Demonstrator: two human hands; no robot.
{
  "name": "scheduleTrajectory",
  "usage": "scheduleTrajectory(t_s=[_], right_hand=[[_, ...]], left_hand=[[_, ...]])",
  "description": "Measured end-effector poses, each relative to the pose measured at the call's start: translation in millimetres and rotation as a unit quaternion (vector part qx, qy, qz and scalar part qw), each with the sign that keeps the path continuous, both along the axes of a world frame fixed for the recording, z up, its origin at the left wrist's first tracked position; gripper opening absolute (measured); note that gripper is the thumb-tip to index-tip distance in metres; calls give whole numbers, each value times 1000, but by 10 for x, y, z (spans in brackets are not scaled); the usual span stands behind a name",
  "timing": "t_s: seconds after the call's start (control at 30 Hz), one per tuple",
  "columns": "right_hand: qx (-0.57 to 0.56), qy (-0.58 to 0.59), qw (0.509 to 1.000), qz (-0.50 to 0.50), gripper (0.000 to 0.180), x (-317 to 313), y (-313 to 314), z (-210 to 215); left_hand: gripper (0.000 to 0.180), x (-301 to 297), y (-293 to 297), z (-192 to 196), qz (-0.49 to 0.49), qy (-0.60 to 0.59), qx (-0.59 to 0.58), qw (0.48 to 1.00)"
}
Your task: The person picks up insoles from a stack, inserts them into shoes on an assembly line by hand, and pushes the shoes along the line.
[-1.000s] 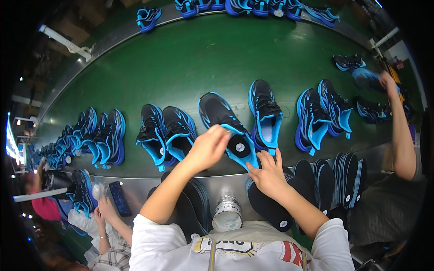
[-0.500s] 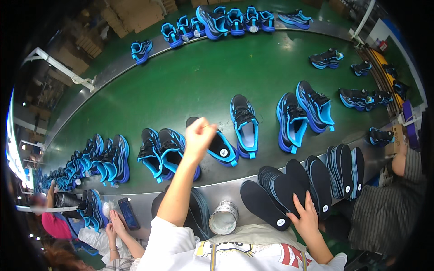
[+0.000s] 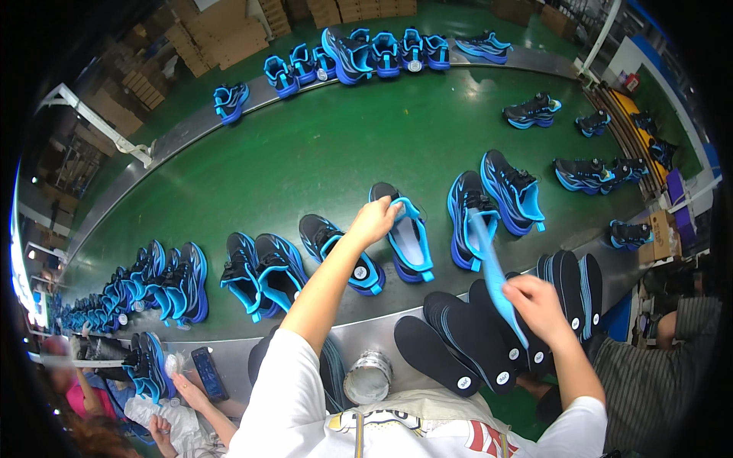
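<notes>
My left hand [image 3: 374, 220] is closed on the collar of a black and blue sneaker [image 3: 419, 263], whose pale inside shows. In my right hand [image 3: 537, 303] is an insole [image 3: 498, 284], its light blue underside showing, slightly blurred and held up above the stacked insoles. The insole's far tip overlaps another sneaker [image 3: 460, 210] in view; I cannot tell whether they touch. Left of my left hand, a sneaker [image 3: 367, 284] has a dark insole with a round white sticker inside. Black insoles [image 3: 467, 336] lie fanned out before me on the metal edge.
A whitish pot [image 3: 369, 378] stands near my body beside more insoles [image 3: 334, 374]. Sneakers [image 3: 187, 282] line the green belt [image 3: 321, 153] to the left; others [image 3: 385, 55] stand along its far edge. Co-workers' hands [image 3: 191, 391] show at lower left, near a phone [image 3: 210, 374].
My left hand has moved right, from above the neighbouring sneaker onto this one's collar. My right hand has lifted an insole off the pile. The view has shifted slightly.
</notes>
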State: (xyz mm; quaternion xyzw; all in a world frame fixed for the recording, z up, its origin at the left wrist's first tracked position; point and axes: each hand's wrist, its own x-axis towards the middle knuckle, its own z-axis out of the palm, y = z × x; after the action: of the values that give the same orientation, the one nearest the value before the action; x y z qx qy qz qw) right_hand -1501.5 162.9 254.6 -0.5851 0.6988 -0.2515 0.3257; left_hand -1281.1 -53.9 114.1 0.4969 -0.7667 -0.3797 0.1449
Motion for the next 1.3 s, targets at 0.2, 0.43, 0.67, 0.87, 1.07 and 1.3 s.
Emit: scheduleTrajectory(t_s=[0.2, 0.43, 0.67, 0.87, 1.07, 1.3], right_hand=[[203, -20, 970, 128, 24, 381, -1039, -450], [90, 282, 931, 215, 19, 969, -1226, -1391], [33, 400, 897, 186, 33, 985, -1043, -1044], [151, 356, 882, 268, 23, 884, -1233, -1064], [-23, 365, 881, 299, 17, 859, -1311, -1616], [11, 395, 869, 299, 20, 850, -1457, -1821]], left_hand=[[43, 169, -19, -147, 9, 94, 134, 987], [45, 169, 51, -297, 15, 124, 120, 985], [44, 160, 133, -319, 22, 123, 121, 985], [50, 167, 155, -305, 64, 242, 118, 961], [49, 161, 138, -354, 42, 155, 150, 976], [53, 155, 172, -421, 51, 133, 74, 987]])
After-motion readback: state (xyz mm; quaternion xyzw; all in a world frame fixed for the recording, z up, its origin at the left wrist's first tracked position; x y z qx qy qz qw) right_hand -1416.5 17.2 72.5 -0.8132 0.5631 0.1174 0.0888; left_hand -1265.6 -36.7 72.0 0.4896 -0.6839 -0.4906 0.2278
